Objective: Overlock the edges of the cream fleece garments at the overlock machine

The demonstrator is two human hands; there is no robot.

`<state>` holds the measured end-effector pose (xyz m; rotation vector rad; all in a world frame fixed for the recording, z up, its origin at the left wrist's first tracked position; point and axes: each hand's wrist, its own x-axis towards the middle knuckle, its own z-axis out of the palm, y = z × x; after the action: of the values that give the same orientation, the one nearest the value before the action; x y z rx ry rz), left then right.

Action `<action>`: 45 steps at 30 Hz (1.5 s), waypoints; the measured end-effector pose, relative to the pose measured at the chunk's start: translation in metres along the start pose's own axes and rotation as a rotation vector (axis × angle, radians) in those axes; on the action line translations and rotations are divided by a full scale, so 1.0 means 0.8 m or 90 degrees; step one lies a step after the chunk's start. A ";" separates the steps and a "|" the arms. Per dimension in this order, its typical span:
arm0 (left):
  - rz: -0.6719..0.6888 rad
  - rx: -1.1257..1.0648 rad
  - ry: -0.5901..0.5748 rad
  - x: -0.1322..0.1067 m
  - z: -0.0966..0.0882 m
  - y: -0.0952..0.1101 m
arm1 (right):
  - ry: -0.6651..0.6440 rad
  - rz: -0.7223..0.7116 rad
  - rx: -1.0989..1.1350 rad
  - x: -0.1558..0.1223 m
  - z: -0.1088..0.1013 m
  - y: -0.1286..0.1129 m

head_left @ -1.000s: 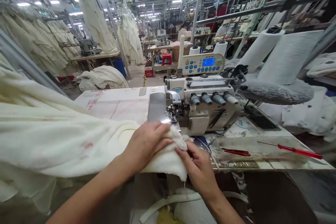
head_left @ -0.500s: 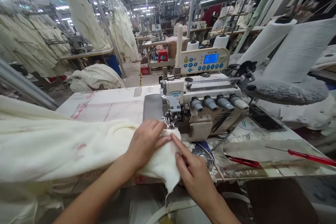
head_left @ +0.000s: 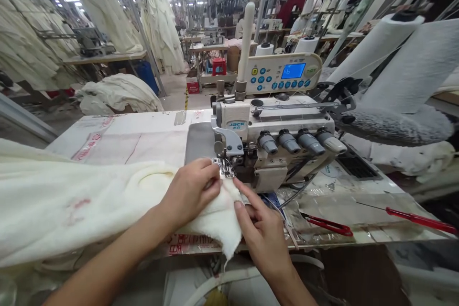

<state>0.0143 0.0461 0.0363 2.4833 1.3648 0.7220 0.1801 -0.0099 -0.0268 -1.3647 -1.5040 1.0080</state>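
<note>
Cream knit fabric (head_left: pixel 118 205) stretches from the left across the table to the overlock sewing machine (head_left: pixel 234 124), its edge under the presser foot (head_left: pixel 226 169). My left hand (head_left: pixel 191 189) is closed on the fabric just left of the foot, fingertips bent in. My right hand (head_left: pixel 263 227) grips the fabric's right edge; its index finger reaches out to the front of the foot and the thumb rests lower on the edge. Its other fingers are curled under. A ragged corner of the fabric hangs over the table's front edge between my wrists.
Red-handled thread snips (head_left: pixel 328 224) and a thin red-handled tool (head_left: pixel 419 220) lie on the right of the table. Large white thread cones (head_left: pixel 383 52) stand behind. A control panel (head_left: pixel 283 74) tops the machine. Garment piles (head_left: pixel 118 95) and racks fill the background left.
The fabric's edge has come further under the presser foot, and my left fingers have curled in more. The whole view has shifted slightly; my right index finger now sits nearer the foot.
</note>
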 end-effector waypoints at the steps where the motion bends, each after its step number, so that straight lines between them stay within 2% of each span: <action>1: 0.000 -0.002 -0.001 0.000 0.000 0.000 | -0.011 0.011 0.001 0.001 -0.001 0.001; 13: 0.002 -0.019 0.002 0.005 -0.001 0.003 | -0.025 0.066 0.049 0.002 -0.006 -0.003; 19: -0.002 -0.043 0.002 0.013 0.000 -0.008 | -0.031 0.065 0.094 0.013 -0.005 -0.009; 21: -0.020 -0.042 -0.001 0.018 -0.002 -0.013 | -0.014 0.009 0.074 0.014 -0.007 -0.008; 23: -0.054 -0.032 -0.001 0.022 -0.004 -0.015 | -0.007 -0.086 0.037 0.011 -0.011 -0.005; 28: -0.084 0.079 -0.026 0.019 -0.009 -0.016 | -0.083 -0.322 -0.057 -0.009 -0.022 0.012; 30: -0.082 0.129 -0.032 0.017 -0.008 -0.016 | -0.032 -0.424 -0.114 -0.015 -0.022 0.019; 32: -0.090 0.145 -0.031 0.018 -0.005 -0.018 | 0.074 -0.496 -0.191 -0.017 -0.020 0.022; 34: -0.102 0.143 -0.024 0.020 -0.002 -0.021 | 0.177 -0.523 -0.262 -0.017 -0.018 0.023; 36: -0.115 0.137 -0.014 0.023 0.000 -0.024 | 0.224 -0.539 -0.296 -0.014 -0.017 0.022; 45: -0.114 0.127 0.027 0.040 0.003 -0.046 | 0.215 -0.571 -0.298 0.013 -0.020 0.014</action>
<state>0.0032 0.0933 0.0294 2.4607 1.7252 0.6307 0.1981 0.0017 -0.0316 -0.8953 -1.8589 -0.1348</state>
